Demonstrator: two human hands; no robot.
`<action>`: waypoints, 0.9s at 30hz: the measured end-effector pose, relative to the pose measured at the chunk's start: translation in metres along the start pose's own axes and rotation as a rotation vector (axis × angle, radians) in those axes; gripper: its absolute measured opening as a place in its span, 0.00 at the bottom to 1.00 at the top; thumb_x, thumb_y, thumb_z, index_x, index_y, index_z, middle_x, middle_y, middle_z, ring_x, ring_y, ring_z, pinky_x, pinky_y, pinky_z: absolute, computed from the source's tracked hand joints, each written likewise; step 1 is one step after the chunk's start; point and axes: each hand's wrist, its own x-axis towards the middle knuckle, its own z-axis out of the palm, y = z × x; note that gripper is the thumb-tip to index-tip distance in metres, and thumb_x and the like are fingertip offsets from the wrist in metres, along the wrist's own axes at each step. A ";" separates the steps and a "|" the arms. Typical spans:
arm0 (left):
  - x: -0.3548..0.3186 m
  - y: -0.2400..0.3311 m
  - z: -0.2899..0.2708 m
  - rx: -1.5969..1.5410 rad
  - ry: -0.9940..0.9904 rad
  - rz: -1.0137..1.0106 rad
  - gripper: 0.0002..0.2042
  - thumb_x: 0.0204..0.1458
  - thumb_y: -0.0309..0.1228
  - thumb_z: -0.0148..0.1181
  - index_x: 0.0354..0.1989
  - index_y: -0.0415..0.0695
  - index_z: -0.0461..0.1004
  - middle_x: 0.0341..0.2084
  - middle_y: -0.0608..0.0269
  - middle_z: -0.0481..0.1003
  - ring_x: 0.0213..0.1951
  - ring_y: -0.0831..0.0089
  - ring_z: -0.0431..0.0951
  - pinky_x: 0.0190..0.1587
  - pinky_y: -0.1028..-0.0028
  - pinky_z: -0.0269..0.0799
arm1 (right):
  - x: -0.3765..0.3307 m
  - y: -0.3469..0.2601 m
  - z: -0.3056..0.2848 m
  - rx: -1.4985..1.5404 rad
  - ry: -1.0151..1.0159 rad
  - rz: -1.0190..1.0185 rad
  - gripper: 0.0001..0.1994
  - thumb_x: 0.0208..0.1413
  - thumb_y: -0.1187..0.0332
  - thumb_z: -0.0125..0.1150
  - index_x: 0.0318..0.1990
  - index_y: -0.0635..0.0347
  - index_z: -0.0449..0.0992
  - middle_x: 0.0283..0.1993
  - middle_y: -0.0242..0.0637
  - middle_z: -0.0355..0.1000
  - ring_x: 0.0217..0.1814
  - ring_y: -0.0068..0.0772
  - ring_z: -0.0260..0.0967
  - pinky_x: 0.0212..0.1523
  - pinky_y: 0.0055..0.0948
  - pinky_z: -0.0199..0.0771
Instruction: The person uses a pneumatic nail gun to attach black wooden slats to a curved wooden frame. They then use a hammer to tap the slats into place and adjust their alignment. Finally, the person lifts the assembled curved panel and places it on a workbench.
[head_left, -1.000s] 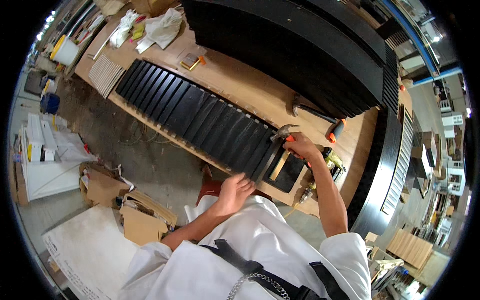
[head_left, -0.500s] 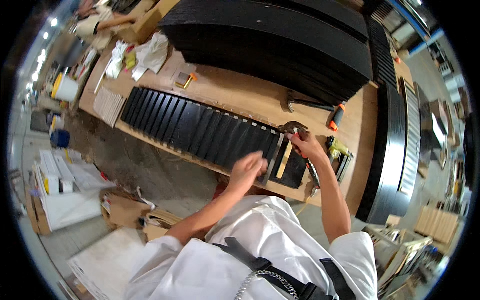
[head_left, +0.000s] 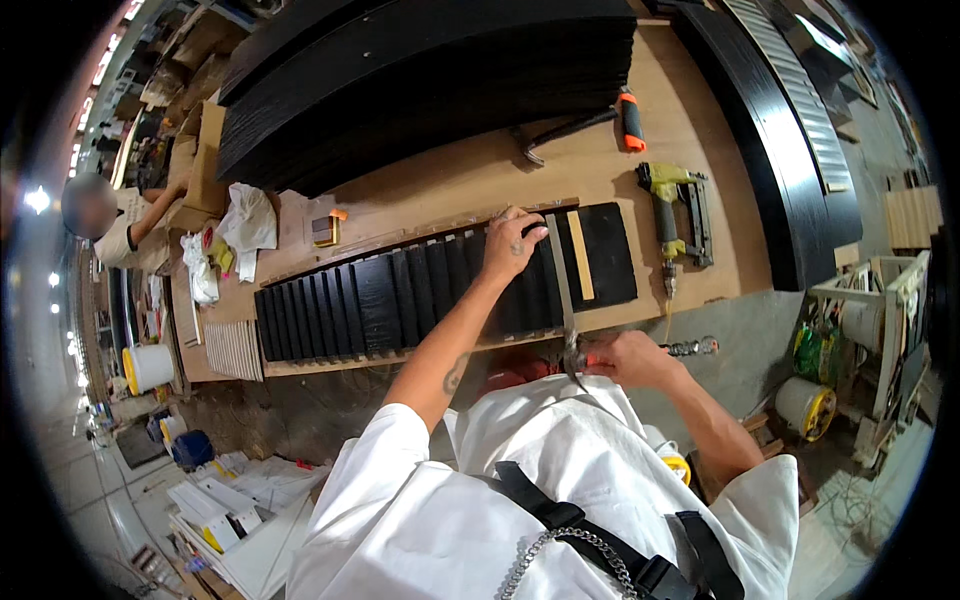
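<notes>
My left hand [head_left: 513,243] rests at the far edge of a row of black slats [head_left: 400,285], fingers curled and thumb drawn in; anything pinched there is too small to make out. Just right of it, a flat grey metal bar [head_left: 560,275] crosses the row. Beyond the bar, a pale wood strip [head_left: 580,255] lies on a plain black board [head_left: 610,250]. By the table's near edge, my right hand [head_left: 635,358] is closed round the red handle of a claw hammer [head_left: 572,362], its metal head close to my white shirt.
A tall stack of black boards [head_left: 420,90] fills the far side. A second hammer [head_left: 530,148], an orange-and-black handle [head_left: 631,122] and a yellow-green nail gun [head_left: 680,215] lie on the table [head_left: 720,150]. Another person [head_left: 140,220] stands at far left beside a cardboard box [head_left: 205,160].
My right hand has brought the hammer from the row's far edge back to the near edge. My left hand has moved from the near side to the far edge. The view has shifted.
</notes>
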 end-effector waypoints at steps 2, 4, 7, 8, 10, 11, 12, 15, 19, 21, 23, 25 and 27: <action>0.001 0.001 0.003 0.002 0.009 0.017 0.14 0.52 0.34 0.66 0.44 0.40 0.81 0.40 0.53 0.78 0.46 0.53 0.77 0.51 0.61 0.69 | 0.001 -0.004 0.019 0.002 -0.110 -0.062 0.13 0.54 0.58 0.63 0.38 0.58 0.78 0.35 0.47 0.76 0.38 0.54 0.75 0.40 0.47 0.75; -0.001 -0.002 0.004 0.023 0.044 0.043 0.13 0.50 0.33 0.67 0.42 0.40 0.82 0.38 0.54 0.78 0.44 0.53 0.77 0.50 0.60 0.70 | 0.012 -0.014 0.020 -0.144 -0.141 0.080 0.12 0.53 0.59 0.63 0.37 0.58 0.79 0.34 0.48 0.76 0.38 0.53 0.75 0.40 0.47 0.75; 0.000 -0.003 0.003 -0.063 0.060 -0.003 0.13 0.50 0.32 0.67 0.42 0.39 0.82 0.38 0.54 0.78 0.44 0.53 0.77 0.50 0.60 0.70 | 0.020 -0.020 0.020 -0.144 0.005 0.129 0.11 0.50 0.61 0.64 0.33 0.60 0.79 0.34 0.50 0.76 0.38 0.51 0.76 0.38 0.46 0.76; -0.004 -0.001 0.007 -0.077 0.045 -0.062 0.12 0.50 0.31 0.67 0.42 0.39 0.82 0.39 0.54 0.78 0.45 0.53 0.76 0.51 0.60 0.69 | 0.016 -0.020 0.023 -0.195 -0.093 0.143 0.11 0.50 0.60 0.64 0.33 0.60 0.80 0.33 0.50 0.76 0.39 0.51 0.76 0.37 0.46 0.76; -0.002 0.000 0.004 -0.019 0.004 -0.044 0.13 0.52 0.32 0.66 0.43 0.39 0.81 0.42 0.52 0.78 0.48 0.52 0.76 0.54 0.59 0.69 | 0.018 -0.020 0.017 -0.201 -0.324 0.155 0.12 0.50 0.60 0.64 0.34 0.59 0.81 0.32 0.50 0.77 0.38 0.52 0.77 0.38 0.47 0.76; -0.001 -0.001 0.001 0.015 -0.022 -0.023 0.14 0.53 0.34 0.65 0.45 0.40 0.81 0.45 0.51 0.78 0.49 0.51 0.77 0.54 0.60 0.69 | 0.021 -0.018 0.018 -0.222 -0.265 0.192 0.12 0.50 0.59 0.65 0.34 0.59 0.81 0.32 0.50 0.77 0.38 0.52 0.77 0.38 0.47 0.76; -0.004 0.001 0.002 0.019 -0.038 -0.078 0.14 0.53 0.34 0.65 0.44 0.40 0.81 0.46 0.52 0.77 0.52 0.51 0.75 0.57 0.57 0.66 | 0.019 -0.017 0.021 -0.245 -0.213 0.235 0.12 0.50 0.58 0.65 0.35 0.58 0.82 0.33 0.50 0.77 0.38 0.52 0.77 0.39 0.47 0.76; -0.001 0.006 0.000 0.024 0.016 -0.035 0.11 0.51 0.31 0.66 0.41 0.40 0.82 0.42 0.53 0.78 0.50 0.53 0.74 0.56 0.57 0.66 | 0.019 -0.022 0.018 -0.184 -0.013 0.180 0.15 0.51 0.54 0.66 0.35 0.57 0.82 0.34 0.48 0.78 0.39 0.51 0.77 0.41 0.46 0.76; -0.003 0.001 0.002 0.007 -0.020 -0.086 0.11 0.52 0.32 0.65 0.41 0.40 0.82 0.42 0.54 0.78 0.51 0.54 0.72 0.57 0.58 0.65 | 0.018 -0.024 0.010 -0.178 -0.204 0.168 0.16 0.50 0.54 0.67 0.40 0.54 0.82 0.34 0.47 0.78 0.40 0.51 0.77 0.41 0.47 0.76; -0.002 0.003 0.001 0.024 -0.009 -0.079 0.10 0.52 0.31 0.65 0.41 0.41 0.82 0.42 0.55 0.78 0.51 0.53 0.72 0.57 0.57 0.65 | 0.021 -0.020 0.020 -0.208 -0.028 0.230 0.17 0.49 0.54 0.67 0.43 0.52 0.82 0.33 0.48 0.78 0.40 0.51 0.77 0.40 0.48 0.76; -0.002 0.006 0.000 0.013 -0.026 -0.091 0.10 0.52 0.31 0.65 0.40 0.41 0.82 0.42 0.55 0.78 0.52 0.54 0.72 0.58 0.57 0.65 | 0.018 -0.020 0.018 -0.220 -0.131 0.190 0.15 0.51 0.53 0.65 0.38 0.53 0.82 0.32 0.47 0.78 0.39 0.50 0.78 0.39 0.48 0.76; -0.003 -0.001 0.004 0.014 -0.002 -0.073 0.10 0.51 0.31 0.65 0.40 0.41 0.82 0.42 0.55 0.78 0.51 0.54 0.73 0.58 0.57 0.65 | 0.018 -0.024 0.013 -0.230 -0.230 0.145 0.15 0.53 0.51 0.63 0.33 0.54 0.83 0.32 0.46 0.79 0.38 0.48 0.78 0.38 0.47 0.76; -0.005 -0.003 0.008 -0.008 0.007 -0.061 0.10 0.51 0.31 0.65 0.40 0.41 0.82 0.41 0.55 0.78 0.51 0.54 0.73 0.58 0.57 0.65 | 0.018 -0.028 0.020 -0.308 -0.149 0.264 0.15 0.53 0.51 0.64 0.32 0.54 0.83 0.31 0.46 0.78 0.37 0.49 0.79 0.38 0.46 0.77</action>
